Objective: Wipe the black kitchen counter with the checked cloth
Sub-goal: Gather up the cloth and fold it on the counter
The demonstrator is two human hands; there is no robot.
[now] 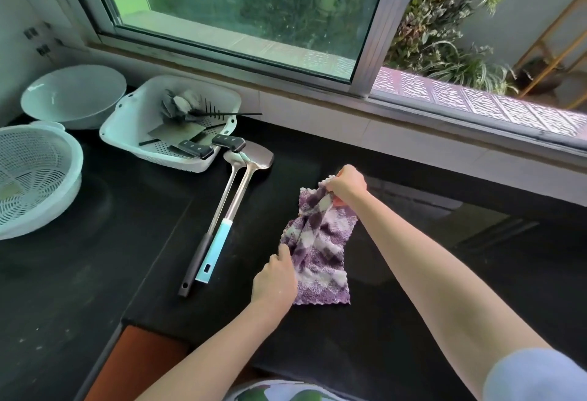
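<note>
The checked cloth (purple and white) hangs stretched between 2 hands above the black counter. The right hand has its fingers closed on the far top corner; the left hand pinches the near left edge. To the left, a white square colander holds 2 black-handled knives.
</note>
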